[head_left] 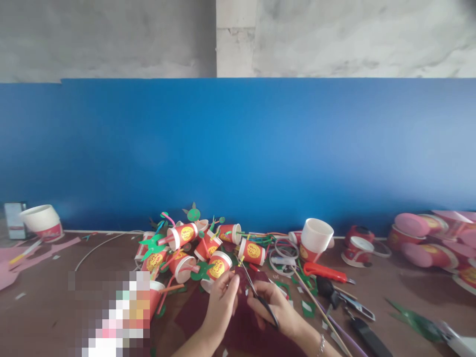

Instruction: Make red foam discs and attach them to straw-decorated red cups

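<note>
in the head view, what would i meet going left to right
Leaning cup, left hand, right hand holding scissors, tall white cup, pink-trimmed cups.

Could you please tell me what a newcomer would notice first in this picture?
The broad blue panel across the middle likely draws the eye first. Below its centre, red cups lie heaped on the table. In front, the right hand holds scissors at dark red paper in the left hand.
</note>
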Available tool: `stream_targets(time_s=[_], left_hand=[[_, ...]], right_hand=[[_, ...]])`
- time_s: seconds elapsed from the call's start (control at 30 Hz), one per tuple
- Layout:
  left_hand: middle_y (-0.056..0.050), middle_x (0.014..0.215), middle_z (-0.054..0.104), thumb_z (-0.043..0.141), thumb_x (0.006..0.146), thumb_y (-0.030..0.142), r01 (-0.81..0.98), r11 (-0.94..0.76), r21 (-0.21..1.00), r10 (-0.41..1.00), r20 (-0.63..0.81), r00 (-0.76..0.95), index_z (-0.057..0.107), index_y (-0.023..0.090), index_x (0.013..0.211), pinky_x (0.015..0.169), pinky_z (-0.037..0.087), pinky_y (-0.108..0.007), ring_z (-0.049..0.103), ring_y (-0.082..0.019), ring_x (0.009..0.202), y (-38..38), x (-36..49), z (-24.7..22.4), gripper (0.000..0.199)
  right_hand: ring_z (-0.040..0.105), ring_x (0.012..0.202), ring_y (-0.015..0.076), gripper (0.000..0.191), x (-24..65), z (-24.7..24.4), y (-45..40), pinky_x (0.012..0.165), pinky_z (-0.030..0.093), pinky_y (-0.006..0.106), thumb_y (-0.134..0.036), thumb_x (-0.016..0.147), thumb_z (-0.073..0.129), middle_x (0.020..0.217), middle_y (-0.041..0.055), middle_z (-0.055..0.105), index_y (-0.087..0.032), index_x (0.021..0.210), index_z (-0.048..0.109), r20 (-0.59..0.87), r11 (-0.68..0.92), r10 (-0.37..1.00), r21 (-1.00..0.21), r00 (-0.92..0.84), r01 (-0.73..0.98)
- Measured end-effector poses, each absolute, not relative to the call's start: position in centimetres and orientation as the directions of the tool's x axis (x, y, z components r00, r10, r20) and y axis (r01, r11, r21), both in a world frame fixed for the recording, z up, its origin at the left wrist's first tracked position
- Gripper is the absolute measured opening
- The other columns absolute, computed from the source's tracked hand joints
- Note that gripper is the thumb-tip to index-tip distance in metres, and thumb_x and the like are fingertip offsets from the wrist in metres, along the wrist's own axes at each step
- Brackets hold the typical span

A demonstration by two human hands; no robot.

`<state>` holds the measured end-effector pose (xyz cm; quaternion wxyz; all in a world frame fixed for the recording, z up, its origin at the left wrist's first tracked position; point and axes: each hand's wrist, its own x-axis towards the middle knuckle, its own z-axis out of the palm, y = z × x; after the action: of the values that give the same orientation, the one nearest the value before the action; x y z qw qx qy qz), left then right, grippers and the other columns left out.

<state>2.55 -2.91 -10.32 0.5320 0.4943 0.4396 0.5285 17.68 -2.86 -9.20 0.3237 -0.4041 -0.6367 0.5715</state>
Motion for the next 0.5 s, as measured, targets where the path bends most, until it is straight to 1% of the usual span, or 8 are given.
stream_targets(time_s=[0.13,0.33,0.5], left_hand=[[0.012,0.042,0.030,0.053,0.075,0.068,-0.149,-0.049,0.988,0.997,0.059,0.058,0.041,0.021,0.067,0.035,0.014,-0.019,0.024,-0.005,0.033,-3.03,2.58,-10.46,0.049],[0.013,0.038,0.026,0.055,0.075,0.066,-0.155,-0.043,0.987,0.992,0.061,0.110,0.038,0.022,0.065,0.034,0.013,-0.019,0.023,-0.005,0.031,-2.88,2.50,-10.85,0.047],[0.012,0.041,0.032,0.054,0.073,0.069,-0.150,-0.038,0.988,0.996,0.050,0.076,0.042,0.021,0.065,0.033,0.015,-0.019,0.025,-0.004,0.031,-2.82,2.60,-10.86,0.050]], right_hand=[[0.042,0.035,0.0068,0.034,17.68,-9.15,-2.82,0.040,0.031,0.017,-0.046,0.073,0.066,0.041,-0.0059,0.051,-0.017,0.069,0.050,-0.046,0.016,0.881,-0.992,-0.470,0.128],[0.041,0.035,0.0061,0.035,17.80,-9.48,-2.65,0.040,0.030,0.017,-0.049,0.073,0.065,0.042,-0.0057,0.051,-0.016,0.072,0.051,-0.051,0.009,0.879,-0.992,-0.474,0.123],[0.040,0.033,0.0057,0.036,18.01,-9.99,-2.33,0.038,0.029,0.017,-0.050,0.074,0.063,0.040,-0.0079,0.047,-0.017,0.070,0.049,-0.052,0.016,0.877,-0.990,-0.478,0.137]])
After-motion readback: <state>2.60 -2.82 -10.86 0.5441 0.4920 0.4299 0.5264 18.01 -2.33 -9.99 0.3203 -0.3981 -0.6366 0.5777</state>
